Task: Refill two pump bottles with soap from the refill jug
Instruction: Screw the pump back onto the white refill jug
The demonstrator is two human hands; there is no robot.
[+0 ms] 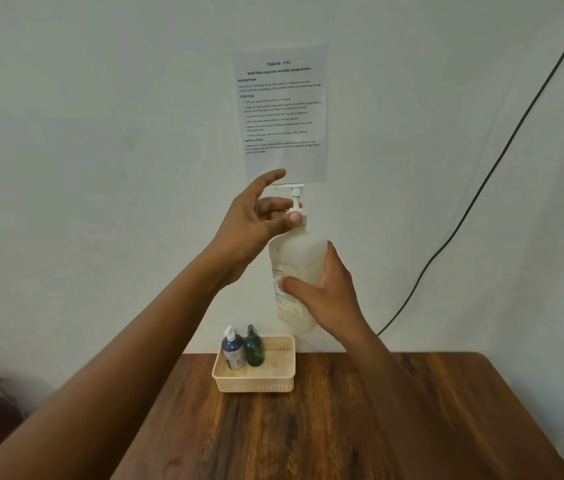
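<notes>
The refill jug (299, 258), a tall translucent white bottle with a label, is held up in the air above the table, slightly tilted. My right hand (329, 299) grips its body from the right side. My left hand (256, 220) pinches the collar of the jug's white pump head (295, 197) with thumb and fingers, the forefinger raised above. Two small pump bottles stand upright in the cream basket (273, 382) below: a blue one with a white pump (233, 349) and a dark green one with a dark pump (254, 348), side by side in its left half.
The wooden table (343, 427) runs from the basket toward me, with its right edge sloping away at the right. A printed task sheet (282, 112) hangs on the wall behind the jug. A black cable (481, 188) runs down the wall on the right.
</notes>
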